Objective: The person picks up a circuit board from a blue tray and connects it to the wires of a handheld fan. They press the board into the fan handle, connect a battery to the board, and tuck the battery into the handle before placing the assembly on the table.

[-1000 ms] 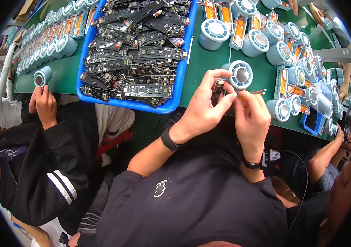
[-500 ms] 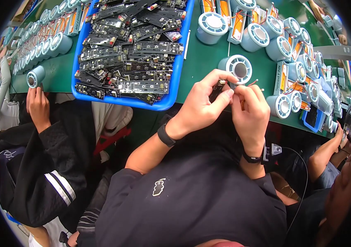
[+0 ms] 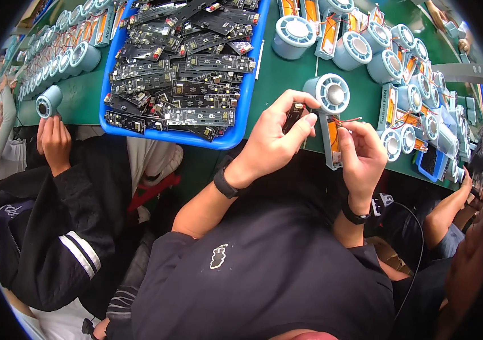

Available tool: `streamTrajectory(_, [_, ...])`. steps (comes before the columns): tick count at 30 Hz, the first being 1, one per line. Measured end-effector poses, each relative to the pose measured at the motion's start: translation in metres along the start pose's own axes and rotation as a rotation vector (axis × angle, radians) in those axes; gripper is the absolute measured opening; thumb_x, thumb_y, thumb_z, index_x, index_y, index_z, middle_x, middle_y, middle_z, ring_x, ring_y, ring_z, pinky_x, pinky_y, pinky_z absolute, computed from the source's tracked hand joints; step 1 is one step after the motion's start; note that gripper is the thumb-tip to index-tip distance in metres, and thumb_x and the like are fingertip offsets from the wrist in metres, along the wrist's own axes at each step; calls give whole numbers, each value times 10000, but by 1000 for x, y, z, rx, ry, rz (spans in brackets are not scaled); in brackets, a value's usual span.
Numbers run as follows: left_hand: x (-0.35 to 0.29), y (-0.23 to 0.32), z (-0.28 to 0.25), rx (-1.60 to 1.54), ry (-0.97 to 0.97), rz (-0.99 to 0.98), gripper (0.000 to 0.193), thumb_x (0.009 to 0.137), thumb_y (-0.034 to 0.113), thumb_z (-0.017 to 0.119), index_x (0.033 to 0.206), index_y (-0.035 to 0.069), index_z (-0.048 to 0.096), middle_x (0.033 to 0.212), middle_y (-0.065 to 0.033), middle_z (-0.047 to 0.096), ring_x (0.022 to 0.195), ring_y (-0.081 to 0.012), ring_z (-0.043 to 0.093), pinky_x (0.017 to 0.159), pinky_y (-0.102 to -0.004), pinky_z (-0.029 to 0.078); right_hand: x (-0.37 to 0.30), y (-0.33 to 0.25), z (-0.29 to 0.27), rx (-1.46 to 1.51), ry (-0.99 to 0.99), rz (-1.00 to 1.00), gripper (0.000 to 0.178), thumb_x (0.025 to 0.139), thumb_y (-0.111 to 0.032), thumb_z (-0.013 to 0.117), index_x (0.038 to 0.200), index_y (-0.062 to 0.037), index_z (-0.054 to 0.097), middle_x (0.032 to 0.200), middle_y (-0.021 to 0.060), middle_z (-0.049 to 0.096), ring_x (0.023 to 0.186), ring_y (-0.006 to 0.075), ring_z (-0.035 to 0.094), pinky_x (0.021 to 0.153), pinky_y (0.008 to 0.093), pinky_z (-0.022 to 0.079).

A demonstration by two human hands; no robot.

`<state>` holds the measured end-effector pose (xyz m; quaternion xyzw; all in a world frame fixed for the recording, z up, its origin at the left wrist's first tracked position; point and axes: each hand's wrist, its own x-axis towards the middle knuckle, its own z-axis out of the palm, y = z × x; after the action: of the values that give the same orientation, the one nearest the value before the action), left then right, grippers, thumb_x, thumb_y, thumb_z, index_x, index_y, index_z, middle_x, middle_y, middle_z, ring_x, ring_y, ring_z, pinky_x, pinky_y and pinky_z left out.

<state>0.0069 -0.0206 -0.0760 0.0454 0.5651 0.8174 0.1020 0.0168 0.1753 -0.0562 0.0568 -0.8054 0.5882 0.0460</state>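
Left forearm slants up-right, right near upright. Left hand (image 3: 275, 133) grips between thumb and fingers. Right hand (image 3: 366, 150) apart, fingers curled, thumb near index.

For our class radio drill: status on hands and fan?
Left hand holding dark circuit board. Right hand at handheld fan, handle open. Loose wires close by.

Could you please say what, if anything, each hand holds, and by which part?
The left hand holds a dark circuit board near its visible end; the right hand is at thin wires, its grip unclear.
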Motion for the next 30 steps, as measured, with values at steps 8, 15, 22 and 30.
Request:
streamTrajectory(8, [-1, 1, -2, -70, -12, -22, 242, 1053, 118, 549, 1272, 16, 541, 853, -45, 625, 586, -35, 487, 540, -189, 403, -2, 6, -4, -59, -37, -23, 99, 956, 57, 675, 1053, 41, 664, 918, 8, 634, 757, 37, 592, 672, 171, 452])
streamTrajectory(15, [2, 1, -3, -106, -15, -20, 232, 1058, 123, 540, 1263, 14, 546, 852, -50, 624, 582, -33, 485, 537, -186, 397, -1, -1, -4, -202, -48, -63, 138, 929, 59, 704, 1064, 33, 685, 870, -6, 625, 694, 24, 552, 599, 175, 410])
streamTrajectory(22, [2, 0, -2, -59, -24, -16, 223, 1052, 112, 551, 1252, 15, 547, 852, -47, 623, 583, -35, 486, 535, -190, 402, 1, -4, 6, -348, -30, -141, 172, 906, 59, 719, 1076, 45, 696, 800, -9, 615, 612, 21, 474, 517, 206, 352])
streamTrajectory(30, [2, 0, -3, -46, -26, -12, 210, 1040, 92, 566, 1236, 17, 551, 851, -42, 621, 585, -38, 492, 534, -193, 404, 8, 0, 15, -462, 42, -244, 125, 895, 46, 728, 1015, 37, 695, 711, -10, 586, 584, 21, 449, 513, 210, 350])
